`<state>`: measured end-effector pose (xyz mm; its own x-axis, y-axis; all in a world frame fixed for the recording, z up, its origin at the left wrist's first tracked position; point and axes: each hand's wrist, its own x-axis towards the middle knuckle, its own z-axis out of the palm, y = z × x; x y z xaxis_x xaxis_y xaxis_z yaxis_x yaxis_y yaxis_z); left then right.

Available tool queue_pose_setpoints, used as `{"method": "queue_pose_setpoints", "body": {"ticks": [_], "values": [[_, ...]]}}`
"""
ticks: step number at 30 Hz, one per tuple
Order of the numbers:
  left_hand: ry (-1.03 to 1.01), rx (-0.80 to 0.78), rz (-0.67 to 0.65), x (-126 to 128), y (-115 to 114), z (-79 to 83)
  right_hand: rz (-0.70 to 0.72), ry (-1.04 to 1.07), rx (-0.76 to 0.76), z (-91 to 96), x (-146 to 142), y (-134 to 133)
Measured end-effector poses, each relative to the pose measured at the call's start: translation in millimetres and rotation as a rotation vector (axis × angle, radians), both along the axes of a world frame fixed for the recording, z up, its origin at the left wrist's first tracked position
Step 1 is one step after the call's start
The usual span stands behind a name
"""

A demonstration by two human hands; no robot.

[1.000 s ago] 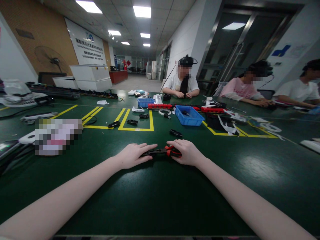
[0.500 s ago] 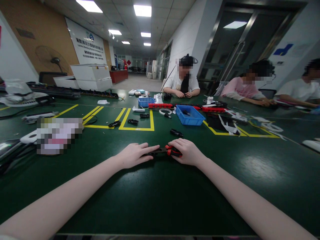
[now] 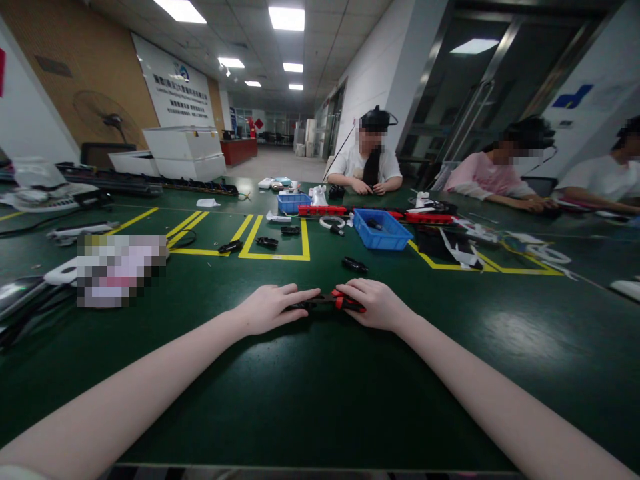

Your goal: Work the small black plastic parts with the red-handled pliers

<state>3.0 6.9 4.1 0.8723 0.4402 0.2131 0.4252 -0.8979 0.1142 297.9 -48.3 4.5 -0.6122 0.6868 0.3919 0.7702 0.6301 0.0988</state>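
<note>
A: Where are our pliers [image 3: 345,303] lying?

B: They're bridging the gap between our right hand [image 3: 376,304] and our left hand [image 3: 270,309]. Whether they're touching the tabletop [image 3: 320,393], we can't tell.

A: And how is their long axis running?

B: Side to side, roughly along the near edge; the red-and-black handles are sitting in our right hand and the jaws are pointing at our left hand.

A: So our right hand is nearer?

B: Yes, it's curling around those handles, gripping them. Our left hand is facing palm down, pinching a small dark piece [image 3: 301,306] where the jaws are reaching.

A: Are the jaws biting it?

B: We can't tell; our left hand is covering the tips.

A: And the black part [image 3: 355,265]?

B: It's lying just beyond our right hand, slanting, apart from the pliers.
</note>
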Motion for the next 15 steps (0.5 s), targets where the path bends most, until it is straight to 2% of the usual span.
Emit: {"method": "queue_pose_setpoints", "body": {"ticks": [9, 15], "values": [[0.025, -0.001, 0.016, 0.2, -1.4, 1.6, -0.008, -0.008, -0.009, -0.1, 0.5, 0.8], [-0.023, -0.070, -0.009, 0.5, -0.2, -0.1, -0.017, 0.017, -0.025, -0.1, 0.7, 1.4]]}}
